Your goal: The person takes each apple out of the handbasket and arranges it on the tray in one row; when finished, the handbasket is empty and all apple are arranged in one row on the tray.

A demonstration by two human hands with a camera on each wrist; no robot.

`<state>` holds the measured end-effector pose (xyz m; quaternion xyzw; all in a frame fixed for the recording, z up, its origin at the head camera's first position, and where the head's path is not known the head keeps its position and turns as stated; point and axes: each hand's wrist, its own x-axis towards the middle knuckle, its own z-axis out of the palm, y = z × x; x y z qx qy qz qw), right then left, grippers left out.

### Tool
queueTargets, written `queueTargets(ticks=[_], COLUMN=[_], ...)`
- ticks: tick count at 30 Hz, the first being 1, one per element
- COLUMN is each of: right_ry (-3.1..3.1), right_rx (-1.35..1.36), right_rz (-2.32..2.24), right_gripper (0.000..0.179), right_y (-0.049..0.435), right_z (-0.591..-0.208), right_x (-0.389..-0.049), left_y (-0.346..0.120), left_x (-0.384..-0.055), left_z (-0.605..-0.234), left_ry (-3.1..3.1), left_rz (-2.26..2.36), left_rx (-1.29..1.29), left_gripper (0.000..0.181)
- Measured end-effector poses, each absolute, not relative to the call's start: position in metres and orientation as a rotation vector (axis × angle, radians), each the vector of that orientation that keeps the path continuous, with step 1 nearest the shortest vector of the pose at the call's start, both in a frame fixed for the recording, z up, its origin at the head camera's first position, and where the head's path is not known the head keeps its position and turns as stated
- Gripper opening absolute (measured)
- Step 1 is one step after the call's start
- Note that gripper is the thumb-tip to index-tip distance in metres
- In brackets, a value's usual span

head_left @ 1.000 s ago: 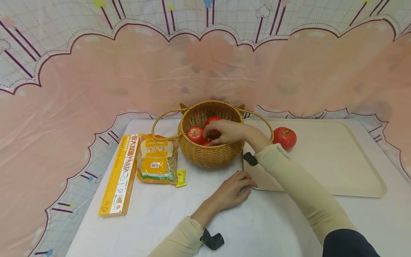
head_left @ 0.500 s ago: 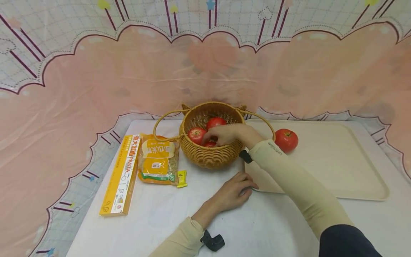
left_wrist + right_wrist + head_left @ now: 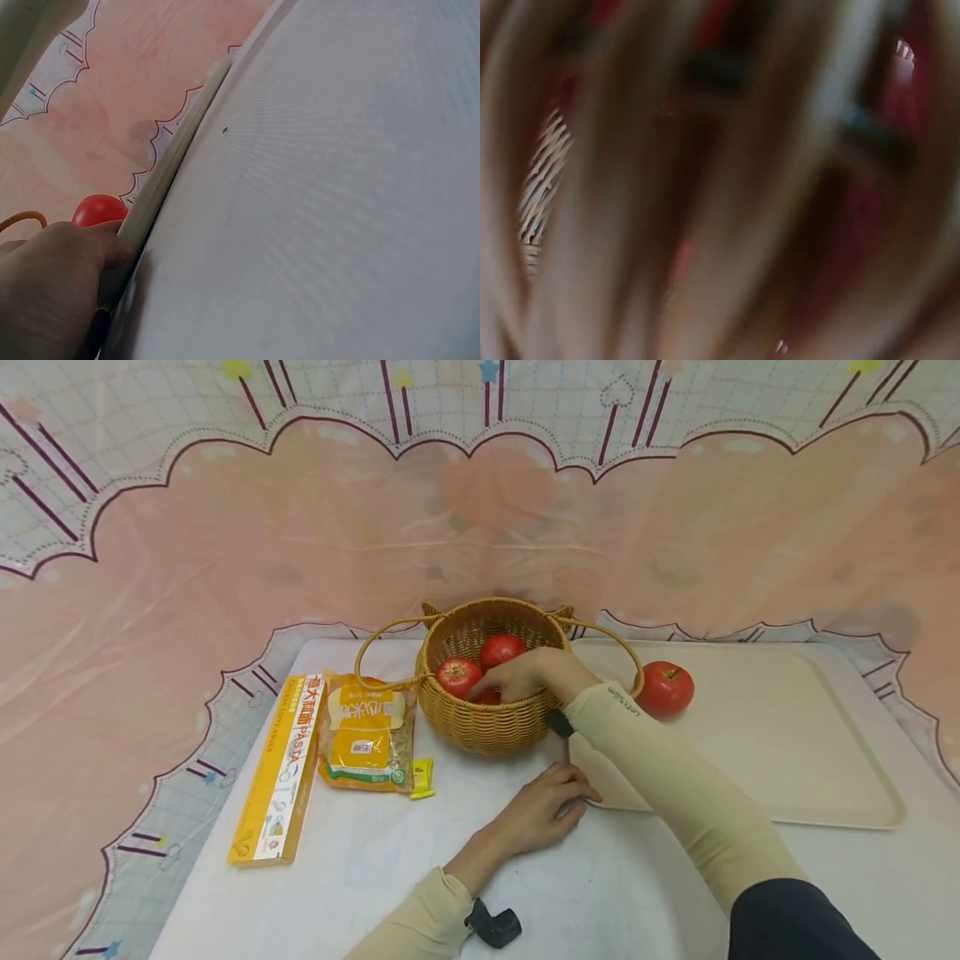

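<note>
Inside the wicker basket my right hand reaches down, its bent fingers and thumb around a red apple at the front. The fingertips are hidden there; blurred fingers fill the right wrist view. Two more apples lie in the basket, one at the left and one at the back. My left hand holds the near left corner of the cream tray; in the left wrist view, its thumb and fingers lie at the tray's edge. Another apple sits at the tray's left side.
Left of the basket lie a long yellow pasta box, an orange-and-clear food bag and a small yellow packet. The basket's hoop handles spread to both sides, the right one over the tray. A patterned cloth hangs behind.
My right hand has moved lower and deeper into the front of the basket, uncovering more of the back apple. The left hand stays at the tray corner.
</note>
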<state>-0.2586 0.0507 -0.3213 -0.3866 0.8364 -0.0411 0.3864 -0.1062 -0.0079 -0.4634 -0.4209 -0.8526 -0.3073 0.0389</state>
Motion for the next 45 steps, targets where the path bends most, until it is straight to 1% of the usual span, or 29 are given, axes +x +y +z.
queueTargets(ticks=[7,14,17,29,37,45], right_ry=[2.067,2.034,2.031,2.073,2.138,2.223], right_rx=[-0.964,-0.931,-0.913,-0.863,-0.898,-0.933], right_rz=[-0.060,-0.130,-0.155,-0.232,-0.308,-0.366], right_gripper=[0.056,0.065,0.066,0.062,0.053,0.054], right_y=[0.043,0.041,0.040,0.045,0.058,0.066], right_z=[-0.324,-0.328,-0.329,-0.326,-0.319,-0.314], right_x=[-0.258,-0.261,-0.261,-0.257,-0.256,-0.257], left_y=[-0.007,-0.007,-0.008,-0.008,-0.006,-0.007], left_x=[-0.105,-0.105,-0.106,-0.107,-0.107,-0.107], left_z=[-0.465,-0.463,-0.462,-0.464,-0.466,-0.466], left_ry=[-2.615,-2.627,-2.631,-2.624,-2.605,-2.605], left_rz=[-0.981,-0.934,-0.923,-0.926,-0.934,-0.941], left_rx=[-1.291,-1.283,-1.281,-1.287,-1.299,-1.304], left_gripper=[0.022,0.021,0.021,0.022,0.023,0.022])
